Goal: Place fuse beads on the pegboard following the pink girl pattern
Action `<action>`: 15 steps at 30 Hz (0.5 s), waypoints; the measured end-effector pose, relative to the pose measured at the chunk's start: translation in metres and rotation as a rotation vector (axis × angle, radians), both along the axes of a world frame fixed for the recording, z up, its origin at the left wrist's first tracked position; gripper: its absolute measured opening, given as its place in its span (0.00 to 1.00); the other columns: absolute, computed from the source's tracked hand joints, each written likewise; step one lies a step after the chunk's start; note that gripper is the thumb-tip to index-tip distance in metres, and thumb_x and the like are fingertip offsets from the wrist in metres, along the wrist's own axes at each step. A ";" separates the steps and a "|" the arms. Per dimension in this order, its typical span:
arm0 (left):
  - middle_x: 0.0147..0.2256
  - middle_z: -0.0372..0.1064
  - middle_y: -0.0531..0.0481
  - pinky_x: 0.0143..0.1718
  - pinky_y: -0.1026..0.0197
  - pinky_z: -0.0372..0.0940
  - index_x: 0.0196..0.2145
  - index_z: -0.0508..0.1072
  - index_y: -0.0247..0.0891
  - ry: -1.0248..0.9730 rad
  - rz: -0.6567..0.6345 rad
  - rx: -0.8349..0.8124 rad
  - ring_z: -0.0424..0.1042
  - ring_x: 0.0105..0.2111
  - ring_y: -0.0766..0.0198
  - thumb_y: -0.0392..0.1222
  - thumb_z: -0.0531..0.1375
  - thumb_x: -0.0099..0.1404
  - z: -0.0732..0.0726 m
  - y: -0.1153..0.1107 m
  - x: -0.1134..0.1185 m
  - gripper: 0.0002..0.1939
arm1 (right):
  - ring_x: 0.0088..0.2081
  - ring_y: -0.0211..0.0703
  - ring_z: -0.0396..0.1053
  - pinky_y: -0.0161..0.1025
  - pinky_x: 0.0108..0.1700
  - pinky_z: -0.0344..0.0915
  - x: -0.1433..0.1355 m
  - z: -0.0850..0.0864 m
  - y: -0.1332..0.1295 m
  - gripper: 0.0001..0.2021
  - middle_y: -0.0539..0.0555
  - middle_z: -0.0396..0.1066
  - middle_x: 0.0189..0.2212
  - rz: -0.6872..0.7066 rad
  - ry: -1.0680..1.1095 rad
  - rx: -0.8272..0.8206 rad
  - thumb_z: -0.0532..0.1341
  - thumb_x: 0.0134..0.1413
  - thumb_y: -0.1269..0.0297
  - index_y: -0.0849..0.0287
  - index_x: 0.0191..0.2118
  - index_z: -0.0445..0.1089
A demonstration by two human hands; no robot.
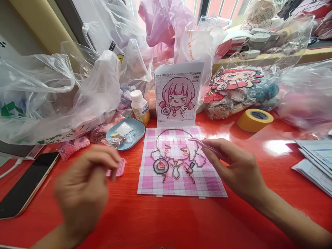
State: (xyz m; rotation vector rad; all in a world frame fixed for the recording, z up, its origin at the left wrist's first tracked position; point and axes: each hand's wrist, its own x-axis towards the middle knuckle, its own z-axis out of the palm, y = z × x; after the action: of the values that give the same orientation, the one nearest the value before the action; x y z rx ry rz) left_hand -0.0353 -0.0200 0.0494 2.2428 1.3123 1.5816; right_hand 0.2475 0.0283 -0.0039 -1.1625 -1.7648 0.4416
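My right hand (pixel 233 162) is closed around pink tweezers (pixel 207 144), whose tips hover over the upper right of a pink-and-white checked pegboard (pixel 149 186). Small beads on the board outline a character's head, closed eyes, collar and a round badge with a cake slice. Behind it stands a printed pattern sheet (pixel 177 98) of a pink-haired figure. My left hand (pixel 83 186) is blurred by motion, its fingers curled beside a small pink ridged bead tray (pixel 120 167) that they partly cover. Whether those fingers hold anything is unclear.
A blue dish (pixel 138 136) with small bead bags sits near a white-capped bottle (pixel 140 105). A phone (pixel 31 180) lies at left, yellow tape (pixel 255 120) and papers (pixel 315 166) at right. Plastic bags (pixel 98 83) crowd the back of the red table (pixel 160 221).
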 end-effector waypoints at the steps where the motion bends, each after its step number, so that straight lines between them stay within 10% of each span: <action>1: 0.27 0.68 0.53 0.25 0.66 0.65 0.27 0.67 0.36 0.100 -0.054 0.013 0.69 0.27 0.68 0.26 0.52 0.65 -0.004 0.009 0.003 0.11 | 0.34 0.43 0.74 0.41 0.35 0.74 -0.001 0.002 0.000 0.08 0.56 0.74 0.35 0.009 -0.024 0.007 0.59 0.57 0.66 0.60 0.42 0.71; 5: 0.22 0.71 0.52 0.22 0.66 0.63 0.25 0.65 0.38 0.428 -0.268 0.175 0.68 0.20 0.68 0.21 0.48 0.58 -0.029 0.028 0.014 0.15 | 0.29 0.40 0.71 0.38 0.29 0.70 -0.002 0.011 0.002 0.09 0.55 0.75 0.35 0.020 -0.171 0.090 0.58 0.59 0.67 0.59 0.44 0.70; 15: 0.17 0.67 0.52 0.16 0.63 0.50 0.27 0.63 0.39 0.398 -0.302 0.205 0.58 0.13 0.67 0.22 0.46 0.55 -0.056 0.033 0.013 0.14 | 0.18 0.36 0.65 0.35 0.22 0.60 0.011 -0.003 0.013 0.04 0.48 0.72 0.22 -0.213 -0.330 0.322 0.58 0.59 0.66 0.55 0.37 0.70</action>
State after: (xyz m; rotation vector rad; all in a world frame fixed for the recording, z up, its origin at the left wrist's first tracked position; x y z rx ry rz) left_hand -0.0221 0.0130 -0.0068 2.8294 0.8428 1.2584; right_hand 0.2588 0.0418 -0.0068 -1.2194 -1.8771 -0.1684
